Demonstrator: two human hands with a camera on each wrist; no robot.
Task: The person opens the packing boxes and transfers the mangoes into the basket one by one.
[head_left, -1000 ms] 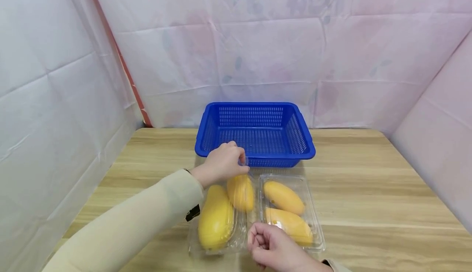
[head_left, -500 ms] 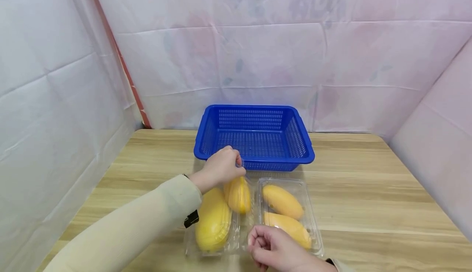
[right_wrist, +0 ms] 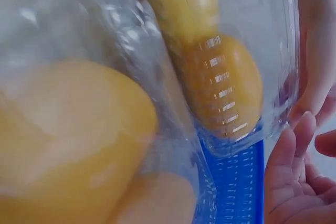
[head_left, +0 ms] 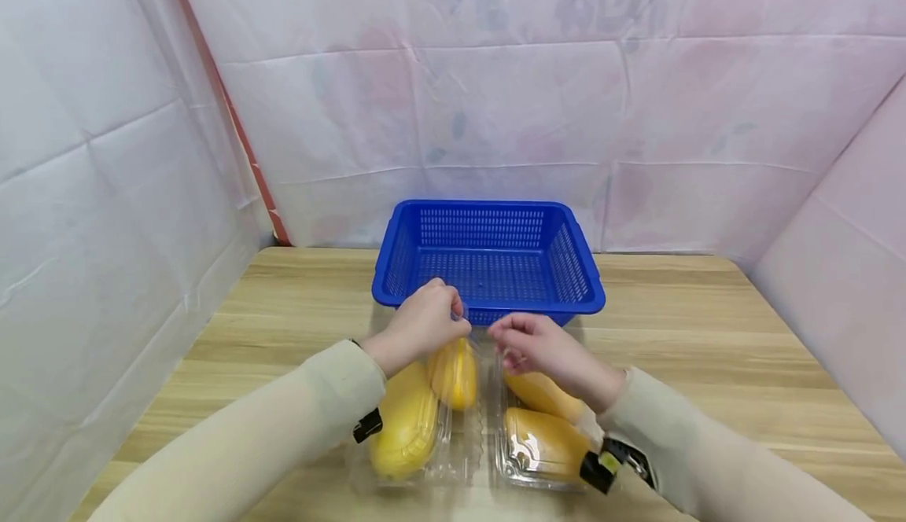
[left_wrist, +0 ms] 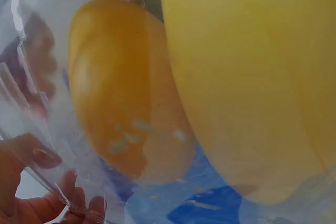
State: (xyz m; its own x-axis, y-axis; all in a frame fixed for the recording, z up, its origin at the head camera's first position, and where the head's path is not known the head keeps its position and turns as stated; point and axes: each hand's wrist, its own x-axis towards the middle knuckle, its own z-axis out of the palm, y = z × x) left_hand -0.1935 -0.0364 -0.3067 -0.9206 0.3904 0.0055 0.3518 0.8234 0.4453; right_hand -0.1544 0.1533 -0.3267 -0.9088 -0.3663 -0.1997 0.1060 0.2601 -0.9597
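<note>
My left hand (head_left: 428, 317) pinches the far edge of a clear plastic clamshell box (head_left: 456, 459). Inside lie a large yellow mango (head_left: 405, 428) and a smaller orange mango (head_left: 453, 376). In the left wrist view, the fingertips (left_wrist: 67, 184) meet the transparent edge. My right hand (head_left: 541, 345) is over the far end of a second clamshell box (head_left: 541, 483), which contains two orange mangoes, the nearer mango (head_left: 545, 443) plainly visible. In the right wrist view, the right fingers (right_wrist: 286, 153) are close to the left box's corner, thumb apart from them.
A blue plastic basket (head_left: 580, 294) with slotted walls stands just behind both boxes, nothing inside it. The wooden table (head_left: 708, 373) extends to both sides. Pale printed sheets (head_left: 495, 97) hang at the back and sides.
The right hand has moved forward from the near end of the boxes toward their far end, beside the left hand. The left hand keeps its pinch and has barely shifted.
</note>
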